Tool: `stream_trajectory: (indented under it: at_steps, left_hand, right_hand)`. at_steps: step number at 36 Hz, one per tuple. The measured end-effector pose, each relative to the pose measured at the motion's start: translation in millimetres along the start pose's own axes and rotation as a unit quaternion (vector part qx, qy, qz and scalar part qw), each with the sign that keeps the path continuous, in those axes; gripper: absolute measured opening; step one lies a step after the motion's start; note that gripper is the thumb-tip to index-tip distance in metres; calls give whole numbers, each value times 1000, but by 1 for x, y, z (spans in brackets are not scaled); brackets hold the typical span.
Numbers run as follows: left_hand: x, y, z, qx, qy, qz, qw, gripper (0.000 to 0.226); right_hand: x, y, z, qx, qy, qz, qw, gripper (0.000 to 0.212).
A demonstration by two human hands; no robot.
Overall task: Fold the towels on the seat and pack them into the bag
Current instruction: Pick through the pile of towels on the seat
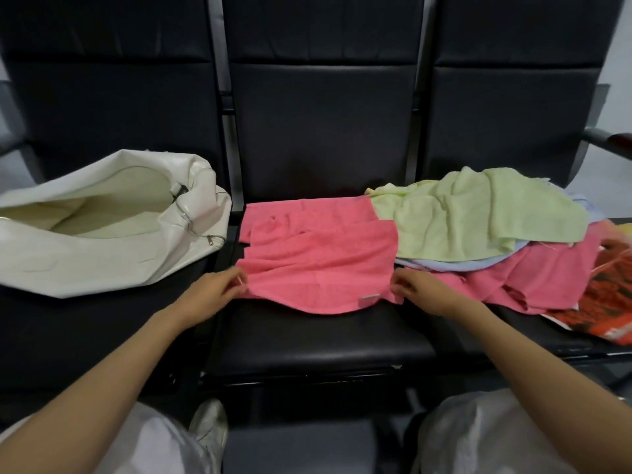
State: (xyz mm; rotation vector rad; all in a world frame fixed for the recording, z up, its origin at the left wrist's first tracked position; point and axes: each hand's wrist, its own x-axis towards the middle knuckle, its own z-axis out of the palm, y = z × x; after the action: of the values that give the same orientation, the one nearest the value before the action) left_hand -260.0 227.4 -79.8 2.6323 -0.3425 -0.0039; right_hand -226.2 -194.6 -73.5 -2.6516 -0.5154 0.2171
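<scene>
On middle seat (307, 340), toward its front edge: pink towel (318, 268) lies rumpled. Near corners pinched, one by left hand (213, 290), one by right hand (419, 292). Advice: lift both evenly, match far edge, smooth creases. Open white bag (102, 265) on left seat (68, 336). Dark padding; pale wall (617, 56) behind.

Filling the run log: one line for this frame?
step: fold | left hand: pinches pink towel near-left corner | right hand: pinches near-right corner | white bag: open, at left | green towel: unfolded, at right
</scene>
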Motion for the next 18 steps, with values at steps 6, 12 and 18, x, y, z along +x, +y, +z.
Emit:
stream_trajectory:
  at_steps: [6,12,18]
  left_hand:
    - [5,35,-37,-381,157,-107,905,25]
    - [14,55,-93,-537,25,-165,827,10]
    - [17,83,-141,-381,12,-100,919,26]
  right_hand:
    - [-4,-24,-32,390,110,66,912,13]
    - [4,-59,-100,506,126,80,849,32]
    - [-1,-81,-157,422,153,19,893,21]
